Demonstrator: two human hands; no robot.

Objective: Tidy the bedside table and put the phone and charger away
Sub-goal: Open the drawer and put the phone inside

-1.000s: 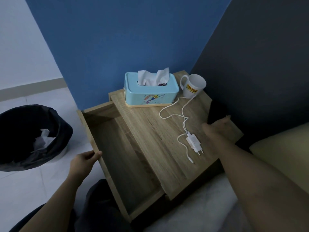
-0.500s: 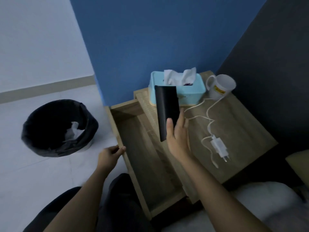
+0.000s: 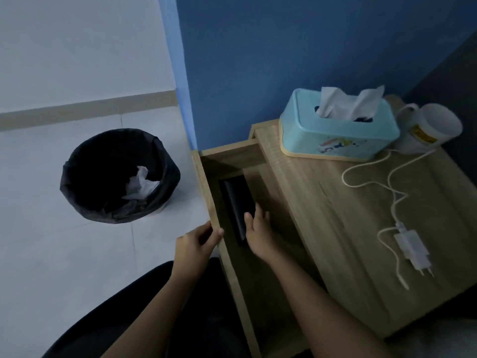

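Note:
The black phone (image 3: 236, 202) lies lengthwise inside the pulled-out wooden drawer (image 3: 206, 182), near its front wall. My right hand (image 3: 258, 229) reaches into the drawer with its fingers still around the phone's near end. My left hand (image 3: 197, 241) grips the drawer's front edge. The white charger (image 3: 413, 250) with its loose cable (image 3: 387, 182) lies on the bedside table's top (image 3: 335, 228), to the right of both hands.
A light blue tissue box (image 3: 338, 135) and a white mug (image 3: 429, 129) stand at the back of the table against the blue wall. A black-lined waste bin (image 3: 118, 177) with crumpled paper sits on the tiled floor to the left. My dark-clothed legs are below.
My right hand fetched the phone from the table's right side, carried it leftward over the tabletop and lowered it into the drawer. My left hand stayed on the drawer's front edge.

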